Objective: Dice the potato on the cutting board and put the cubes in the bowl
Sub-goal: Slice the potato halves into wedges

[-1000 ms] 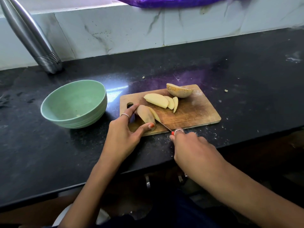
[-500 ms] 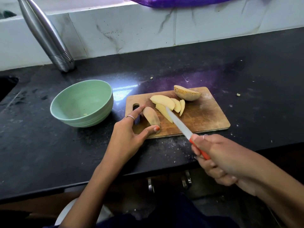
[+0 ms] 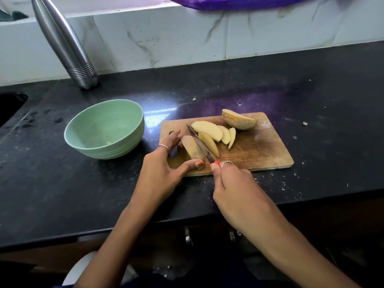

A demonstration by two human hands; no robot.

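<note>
Head view, looking down on a black countertop (image 3: 311, 90), and the potato is already in pieces on the wooden cutting board (image 3: 259, 150). Nothing is cubed: every piece on the board is a long slice or a chunk. At the far edge sits a rounded potato half (image 3: 239, 121), speckled skin up. Just in front of it lies a fan of pale potato slices (image 3: 216, 134), overlapping one another, cut faces showing cream-yellow.

Down at the near left of the board is the potato piece being worked (image 3: 192, 149), a tan slab lying lengthwise toward the person. The left hand (image 3: 164, 171) pins it: a finger with a ring is stretched along its far left side, and the thumb, orange nail showing, presses its near end. The fingers spread fairly wide around the piece, bracketing it rather than wrapping it.

The right hand (image 3: 234, 183) is curled tight around the knife handle, of which only an orange tip peeks out by the thumb; a ring shows on one finger. The knife blade (image 3: 200, 143) runs diagonally away from that hand, lying along the right side of the held piece, its point reaching toward the board's far left.

Left of the board, well apart from the hands, stands the green bowl (image 3: 83, 129), with only a tiny pale scrap inside. Behind it a steel bottle (image 3: 68, 48) leans into view against the white tiled wall (image 3: 166, 38).
</note>
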